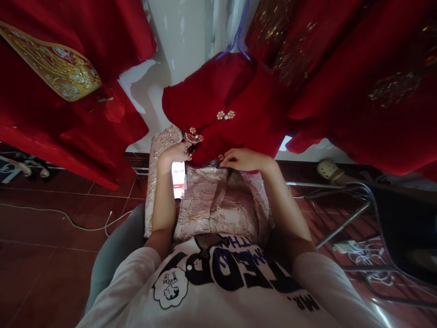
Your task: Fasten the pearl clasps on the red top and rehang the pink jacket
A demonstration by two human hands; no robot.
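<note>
A red garment [266, 118] hangs from a purple hanger [236, 43] in front of me. Its lower part rests over pink brocade fabric [201, 209] across my lap. Flower-shaped pearl buttons [226, 115] sit on its front, and a beaded ornament [194, 136] lies near its left edge. My left hand [175, 152] has curled fingers closed at that edge, just below the ornament. With its fingers pinched, my right hand [244, 159] holds the lower edge by another small button [221, 157]. Anything finer between the fingertips is hidden. A lit phone [178, 180] lies under my left wrist.
Red clothes with gold embroidery hang at left [71, 75] and right [341, 91]. A dark chair [403, 218] with metal legs stands at right, near another person's foot in a beige clog [327, 171]. White cables [372, 255] lie on the red tiled floor.
</note>
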